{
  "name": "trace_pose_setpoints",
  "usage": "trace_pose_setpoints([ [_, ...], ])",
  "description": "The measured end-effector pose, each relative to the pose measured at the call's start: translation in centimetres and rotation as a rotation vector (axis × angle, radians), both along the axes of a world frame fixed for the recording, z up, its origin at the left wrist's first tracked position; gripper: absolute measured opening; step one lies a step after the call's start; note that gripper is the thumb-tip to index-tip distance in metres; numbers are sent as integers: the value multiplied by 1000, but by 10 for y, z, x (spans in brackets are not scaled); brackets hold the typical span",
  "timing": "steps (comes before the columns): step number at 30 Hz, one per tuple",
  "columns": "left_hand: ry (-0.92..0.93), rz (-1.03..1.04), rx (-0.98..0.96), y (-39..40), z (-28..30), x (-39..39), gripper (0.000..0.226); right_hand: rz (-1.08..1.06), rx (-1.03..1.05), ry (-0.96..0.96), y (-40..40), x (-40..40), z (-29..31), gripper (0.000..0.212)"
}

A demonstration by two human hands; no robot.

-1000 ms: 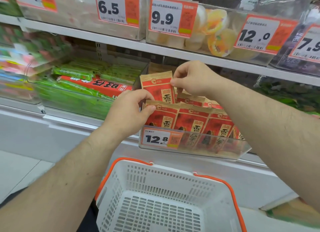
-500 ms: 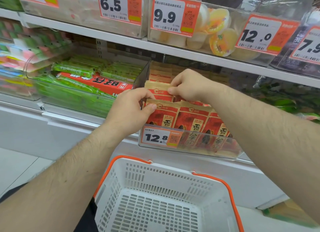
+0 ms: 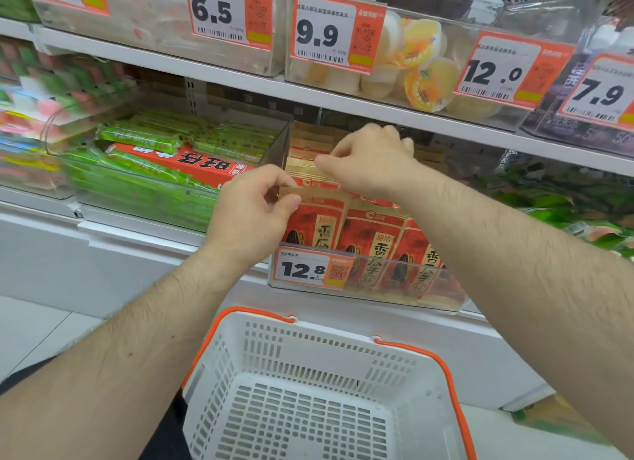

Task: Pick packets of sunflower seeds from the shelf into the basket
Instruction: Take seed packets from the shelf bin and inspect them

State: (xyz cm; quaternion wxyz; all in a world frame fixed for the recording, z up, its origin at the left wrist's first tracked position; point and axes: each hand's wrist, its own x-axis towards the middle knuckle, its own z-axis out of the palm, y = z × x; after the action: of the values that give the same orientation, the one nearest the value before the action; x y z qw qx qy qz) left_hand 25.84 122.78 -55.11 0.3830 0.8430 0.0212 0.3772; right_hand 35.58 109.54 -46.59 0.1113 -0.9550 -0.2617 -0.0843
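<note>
Red and tan sunflower seed packets [image 3: 372, 240] stand in rows inside a clear shelf bin [image 3: 394, 288] marked 12.8. My left hand [image 3: 254, 212] pinches the tan top edge of the front left packet [image 3: 317, 219] between thumb and fingers. My right hand [image 3: 370, 161] reaches over the rows behind and pinches the top of a packet further back. Below the bin sits a white basket [image 3: 308, 343] with orange handles, and nothing lies in it.
A clear bin of green and red snack packs [image 3: 164, 164] stands left of the seeds. The upper shelf [image 3: 240, 79] overhangs my right hand, carrying bins of jelly cups [image 3: 422, 62] and price tags. Green packets [image 3: 566, 202] lie at the right.
The packet my right hand held raised a second ago has gone back down among the rows. My right hand now sits lower and further back. My left hand stays on the front packet.
</note>
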Motion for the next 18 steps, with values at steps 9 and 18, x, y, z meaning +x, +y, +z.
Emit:
trace_pose_setpoints([
  [9,-638,1,-293,-21,28,-18,18,458,610,69,-47,-39,1,18],
  [18,-431,-127,-684,-41,38,-24,17,390,802,246,-62,-59,-14,30],
])
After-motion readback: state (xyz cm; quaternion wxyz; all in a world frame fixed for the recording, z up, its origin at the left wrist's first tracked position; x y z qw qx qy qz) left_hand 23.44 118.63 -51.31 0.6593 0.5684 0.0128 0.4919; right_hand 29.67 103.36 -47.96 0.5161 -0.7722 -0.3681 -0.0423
